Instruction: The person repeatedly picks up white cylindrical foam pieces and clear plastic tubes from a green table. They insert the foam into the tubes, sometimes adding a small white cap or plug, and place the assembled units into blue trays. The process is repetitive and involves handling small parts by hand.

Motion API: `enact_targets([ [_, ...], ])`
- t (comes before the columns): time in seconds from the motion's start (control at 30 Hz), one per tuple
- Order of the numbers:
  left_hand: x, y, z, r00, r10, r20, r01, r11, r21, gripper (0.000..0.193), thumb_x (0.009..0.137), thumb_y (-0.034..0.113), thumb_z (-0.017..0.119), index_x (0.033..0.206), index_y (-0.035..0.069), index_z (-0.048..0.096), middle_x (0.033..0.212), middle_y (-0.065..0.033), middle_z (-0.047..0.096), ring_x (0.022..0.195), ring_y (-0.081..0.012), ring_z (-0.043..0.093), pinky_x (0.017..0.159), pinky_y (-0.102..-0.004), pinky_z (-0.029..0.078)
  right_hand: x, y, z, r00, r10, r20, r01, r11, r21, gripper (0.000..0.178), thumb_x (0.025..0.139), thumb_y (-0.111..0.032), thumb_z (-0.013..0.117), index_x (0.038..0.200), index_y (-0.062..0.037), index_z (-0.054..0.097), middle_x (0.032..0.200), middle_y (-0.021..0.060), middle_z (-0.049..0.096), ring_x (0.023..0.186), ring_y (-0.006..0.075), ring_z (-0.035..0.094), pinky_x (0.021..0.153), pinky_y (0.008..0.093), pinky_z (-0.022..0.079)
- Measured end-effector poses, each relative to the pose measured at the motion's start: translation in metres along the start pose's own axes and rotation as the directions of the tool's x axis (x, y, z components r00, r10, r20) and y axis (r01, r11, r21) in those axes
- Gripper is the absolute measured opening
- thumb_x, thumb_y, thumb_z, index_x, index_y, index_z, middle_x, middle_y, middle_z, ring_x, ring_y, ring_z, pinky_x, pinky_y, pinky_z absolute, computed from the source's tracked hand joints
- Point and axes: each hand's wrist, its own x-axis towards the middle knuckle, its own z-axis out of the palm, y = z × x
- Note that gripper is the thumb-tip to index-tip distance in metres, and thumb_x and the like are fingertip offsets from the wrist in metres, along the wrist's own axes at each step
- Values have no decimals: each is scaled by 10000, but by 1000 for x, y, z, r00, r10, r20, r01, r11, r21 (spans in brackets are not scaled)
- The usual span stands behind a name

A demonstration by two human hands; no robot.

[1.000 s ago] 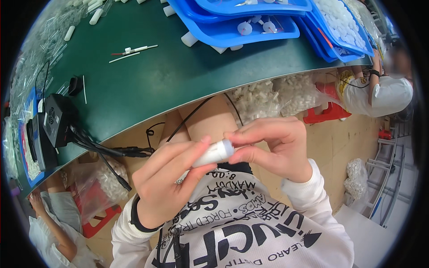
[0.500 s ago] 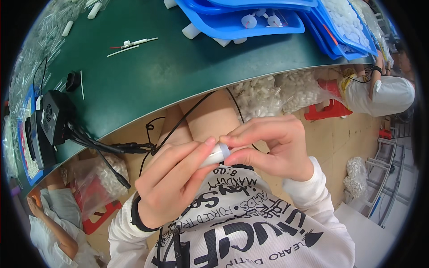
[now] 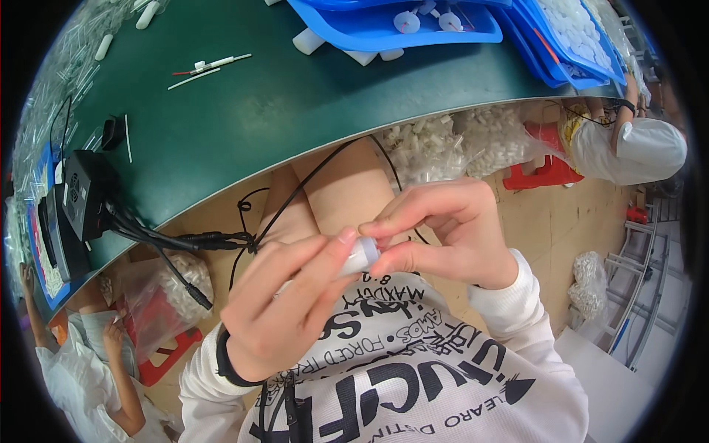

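Note:
Above my lap, my left hand is closed round a short white plastic tube. A pale translucent cap sits at the tube's right end. My right hand pinches that cap between thumb and forefinger, and its fingertips hide part of the end. The tube lies tilted, its capped end pointing right and slightly up. My left fingers cover most of its lower body.
A green table curves ahead, with blue trays of white parts at its far side. A black device with cables stands at left. Thin tubes lie on the table. Co-workers sit at both sides.
The view has shifted slightly, so the table appears a little higher. Both hands keep their grip on the tube and cap. The person at left has moved their arms.

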Motion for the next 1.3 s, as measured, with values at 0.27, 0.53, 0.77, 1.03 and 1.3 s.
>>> enact_targets([
  [0.27,1,7,-3,996,-84,26,85,995,-56,392,667,-10,732,1046,-25,636,834,-118,610,670,-205,588,585,-276,470,-3,-2,1,977,-210,-30,200,959,-200,189,685,-66,756,862,-19,710,754,98,678,651,160,650,579,234,508],
  [0.53,-7,7,2,998,-27,58,24,999,47,413,646,-17,731,1047,-22,635,831,-114,601,625,-190,569,540,-267,444,-10,1,6,959,-282,-26,256,901,-351,128,686,-75,747,798,-25,709,691,71,663,575,169,631,500,233,486],
  [0.77,3,6,-14,769,-480,422,638,615,-464,263,841,60,591,1088,-31,589,760,-67,612,663,-118,559,559,-216,412,-5,1,-14,986,-161,33,164,970,-180,275,705,-97,721,965,-20,675,844,108,658,711,169,622,623,255,486],
  [1.03,9,-1,-13,563,-456,690,791,53,-610,213,947,154,449,989,-21,564,712,5,505,619,-50,399,613,-178,344,-5,0,-2,999,-40,15,38,993,110,384,710,-98,725,1033,79,615,977,171,621,900,224,612,772,310,488],
  [1.3,1,3,-6,677,-451,582,719,574,-392,177,916,144,500,1014,2,540,702,-40,534,601,-107,484,550,-238,384,-1,-7,-3,968,247,46,-250,965,78,218,685,44,720,900,16,695,838,122,665,746,152,631,678,244,504],
])
